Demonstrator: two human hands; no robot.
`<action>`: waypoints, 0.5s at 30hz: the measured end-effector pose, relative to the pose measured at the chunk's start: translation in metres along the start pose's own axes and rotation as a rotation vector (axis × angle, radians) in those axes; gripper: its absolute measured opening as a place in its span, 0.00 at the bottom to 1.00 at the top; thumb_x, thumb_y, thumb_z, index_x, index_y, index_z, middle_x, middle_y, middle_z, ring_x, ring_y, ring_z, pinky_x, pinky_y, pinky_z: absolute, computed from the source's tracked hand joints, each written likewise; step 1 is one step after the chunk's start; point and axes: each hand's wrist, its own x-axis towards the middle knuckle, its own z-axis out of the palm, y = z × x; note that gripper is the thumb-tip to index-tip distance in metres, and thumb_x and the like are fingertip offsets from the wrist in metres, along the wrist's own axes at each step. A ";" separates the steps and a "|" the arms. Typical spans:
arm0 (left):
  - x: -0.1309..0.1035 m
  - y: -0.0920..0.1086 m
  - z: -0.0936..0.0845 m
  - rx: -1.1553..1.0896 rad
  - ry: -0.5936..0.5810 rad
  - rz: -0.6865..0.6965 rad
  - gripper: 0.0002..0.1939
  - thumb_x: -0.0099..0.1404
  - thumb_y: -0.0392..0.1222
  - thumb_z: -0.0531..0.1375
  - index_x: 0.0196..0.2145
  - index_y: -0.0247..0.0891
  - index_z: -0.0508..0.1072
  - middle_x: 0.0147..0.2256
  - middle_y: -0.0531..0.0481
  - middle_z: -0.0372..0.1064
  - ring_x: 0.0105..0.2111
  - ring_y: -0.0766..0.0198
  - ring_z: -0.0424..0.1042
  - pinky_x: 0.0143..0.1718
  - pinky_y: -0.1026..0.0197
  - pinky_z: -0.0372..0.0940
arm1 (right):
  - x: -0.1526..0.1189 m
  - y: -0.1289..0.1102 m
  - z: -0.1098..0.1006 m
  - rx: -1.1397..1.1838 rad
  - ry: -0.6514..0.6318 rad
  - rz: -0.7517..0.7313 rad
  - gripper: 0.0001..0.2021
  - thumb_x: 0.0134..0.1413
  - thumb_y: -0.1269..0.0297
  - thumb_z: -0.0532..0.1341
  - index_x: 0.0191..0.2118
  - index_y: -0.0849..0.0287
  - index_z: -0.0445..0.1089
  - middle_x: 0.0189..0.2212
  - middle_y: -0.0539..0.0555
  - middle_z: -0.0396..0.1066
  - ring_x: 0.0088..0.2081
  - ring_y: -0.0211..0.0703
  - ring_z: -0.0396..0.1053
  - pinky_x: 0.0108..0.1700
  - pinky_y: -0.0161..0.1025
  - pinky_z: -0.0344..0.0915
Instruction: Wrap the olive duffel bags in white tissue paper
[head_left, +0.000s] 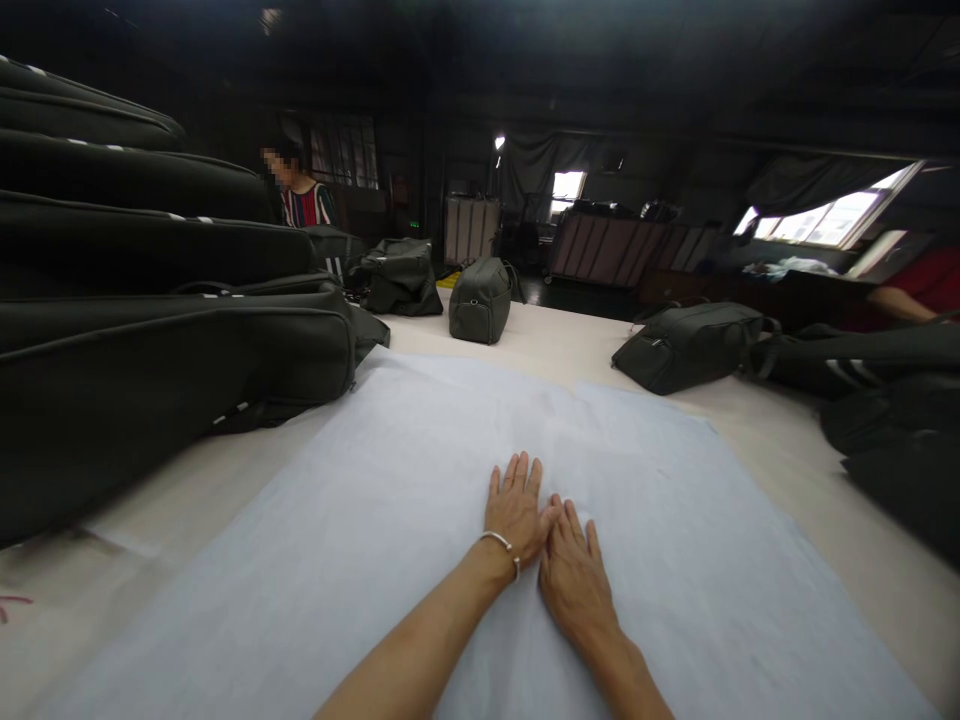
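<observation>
A large pale bluish-white sheet (420, 450) is spread over the cream table (562, 340). Flat on the middle of the sheet lies my left hand (517, 512), palm down with its fingers stretched out, a bracelet (501, 545) round the wrist. Just to its right, and slightly nearer to me, my right hand (576, 575) also rests palm down on the sheet with extended fingers. The left thumb touches the right hand. Neither hand holds anything; the palms are hidden.
Dark bags are stacked high at the left (150, 370). One dark bag (480, 300) stands at the table's far side, another (686, 345) lies at the right, with more beyond. A person in a striped top (307, 203) is back left; a red sleeve (926, 280) shows at right.
</observation>
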 end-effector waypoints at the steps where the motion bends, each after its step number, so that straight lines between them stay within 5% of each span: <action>1: 0.002 0.002 0.004 0.030 -0.038 0.010 0.33 0.70 0.56 0.44 0.66 0.36 0.49 0.67 0.41 0.41 0.68 0.54 0.38 0.66 0.40 0.38 | -0.001 -0.001 -0.001 -0.006 0.002 -0.004 0.27 0.62 0.69 0.40 0.66 0.68 0.45 0.67 0.56 0.41 0.68 0.51 0.34 0.67 0.57 0.38; 7: 0.011 0.004 0.006 0.073 -0.200 0.000 0.36 0.68 0.65 0.38 0.66 0.42 0.52 0.68 0.40 0.40 0.68 0.47 0.35 0.65 0.35 0.34 | -0.006 0.002 0.001 0.048 0.084 -0.023 0.27 0.62 0.69 0.40 0.66 0.70 0.47 0.66 0.59 0.45 0.68 0.51 0.36 0.67 0.58 0.41; 15: 0.007 0.004 0.004 0.086 -0.229 0.003 0.37 0.68 0.66 0.35 0.65 0.45 0.53 0.68 0.42 0.39 0.68 0.49 0.33 0.65 0.35 0.32 | -0.005 0.007 0.015 0.227 0.258 -0.008 0.26 0.64 0.67 0.39 0.62 0.69 0.57 0.63 0.59 0.54 0.67 0.50 0.42 0.67 0.58 0.41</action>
